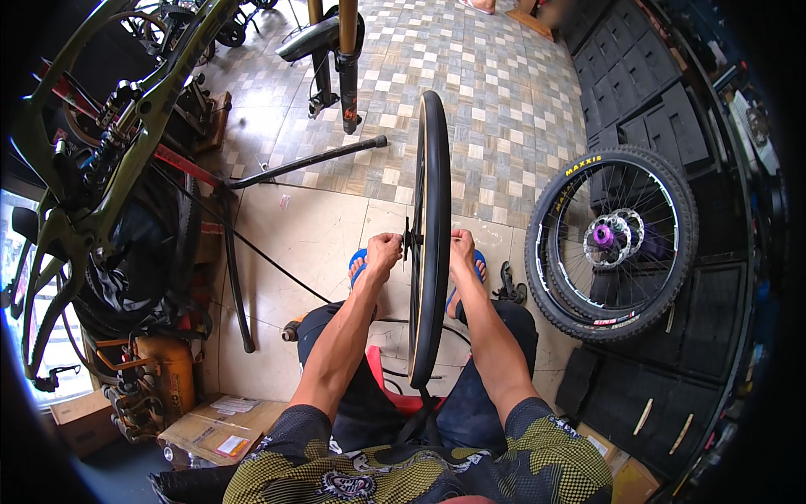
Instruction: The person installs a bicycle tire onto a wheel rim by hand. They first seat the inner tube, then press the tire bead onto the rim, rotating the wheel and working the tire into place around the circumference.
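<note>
A bicycle wheel (434, 210) with a black tyre and tan sidewall stands upright between my knees, seen almost edge-on. On its left side, my left hand (384, 254) is closed, its fingers pinching the axle end beside a dark disc rotor (407, 238). My right hand (462, 250) is curled closed at the other end of the axle; the tyre partly hides its fingertips. Both hands sit at about the same height, one on each side of the hub.
Two knobby-tyred wheels (538, 244) lean against black drawers (625, 63) on the right. A green bike frame (126, 181) hangs at left, near a work stand's legs (306, 162). A suspension fork (348, 76) hangs ahead. A cardboard box (214, 424) lies lower left.
</note>
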